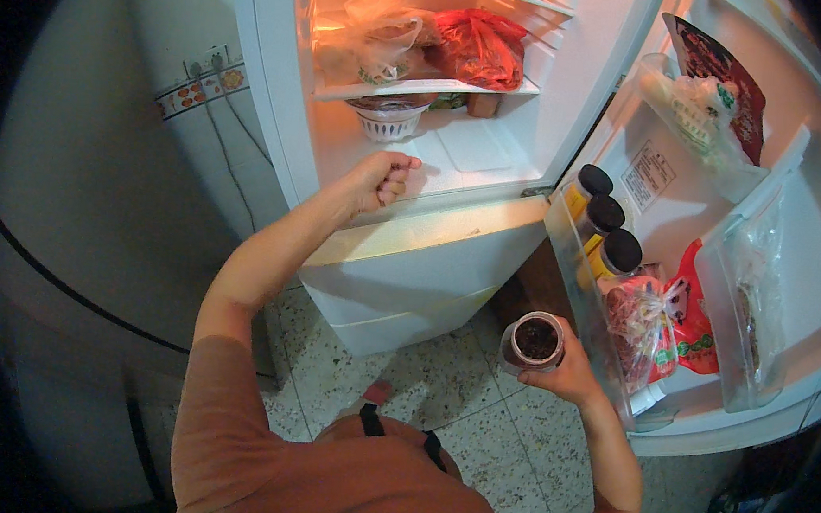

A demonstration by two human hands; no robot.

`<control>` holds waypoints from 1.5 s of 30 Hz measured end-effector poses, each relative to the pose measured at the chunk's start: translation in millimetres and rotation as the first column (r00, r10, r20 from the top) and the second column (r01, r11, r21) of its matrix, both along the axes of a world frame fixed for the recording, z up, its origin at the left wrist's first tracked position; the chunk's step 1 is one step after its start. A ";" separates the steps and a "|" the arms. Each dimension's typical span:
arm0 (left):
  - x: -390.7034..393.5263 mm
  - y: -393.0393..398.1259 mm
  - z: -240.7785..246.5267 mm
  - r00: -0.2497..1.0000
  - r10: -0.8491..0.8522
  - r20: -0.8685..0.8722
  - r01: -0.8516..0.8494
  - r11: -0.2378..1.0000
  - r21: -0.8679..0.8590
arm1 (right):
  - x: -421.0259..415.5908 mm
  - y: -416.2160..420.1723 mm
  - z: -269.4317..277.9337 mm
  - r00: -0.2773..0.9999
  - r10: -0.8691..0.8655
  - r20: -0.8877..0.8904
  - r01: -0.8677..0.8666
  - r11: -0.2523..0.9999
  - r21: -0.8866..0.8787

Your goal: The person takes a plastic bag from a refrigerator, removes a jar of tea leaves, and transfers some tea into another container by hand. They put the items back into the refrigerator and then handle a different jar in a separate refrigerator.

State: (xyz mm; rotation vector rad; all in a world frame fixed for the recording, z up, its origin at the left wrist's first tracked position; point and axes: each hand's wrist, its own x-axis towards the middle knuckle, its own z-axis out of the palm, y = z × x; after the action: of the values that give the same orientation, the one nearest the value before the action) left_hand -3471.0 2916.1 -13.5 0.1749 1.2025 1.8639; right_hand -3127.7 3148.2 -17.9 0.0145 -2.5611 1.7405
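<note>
My right hand [564,372] is closed around an uncapped jar [535,342] with dark contents, held over the floor beside the fridge door. My left hand [385,180] is at the front of the fridge's lowest compartment, its fingers curled; whether something small is between them cannot be told. Just behind it stands a white patterned bowl [388,123] with a dark, shiny cover. On the shelf [426,88] above lie a red plastic bag [478,50] and clear plastic bags [386,50] with food. Several black-lidded jars [605,214] stand in the lower door rack.
The open fridge door [707,443] extends on the right, its lower rack [587,335] also holding a tied bag [640,324] and a red packet [692,320]. Power cords [228,149] hang from wall sockets at left. A large grey surface [91,240] stands at far left.
</note>
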 end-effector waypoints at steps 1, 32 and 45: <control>-7.4 -0.9 0.9 1.000 0.012 0.000 -0.012 1.000 -0.006 | 0.3 -0.2 0.3 1.000 0.000 0.001 0.000 1.000 0.010; 198.4 84.7 52.5 -0.110 -0.559 -0.822 0.054 0.822 -0.567 | 5.1 -5.2 4.8 0.935 -0.281 -0.218 0.332 0.908 0.256; 177.6 65.6 64.0 -0.195 -0.529 -0.826 0.520 0.658 -0.544 | 12.7 -14.1 21.9 0.998 0.062 0.017 -0.061 0.994 -0.092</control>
State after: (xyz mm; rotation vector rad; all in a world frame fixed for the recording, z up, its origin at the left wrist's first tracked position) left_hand -3293.3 2981.7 50.5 1.9743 1.5315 0.6610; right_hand -3115.0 3134.1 4.1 0.0742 -2.5178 1.8864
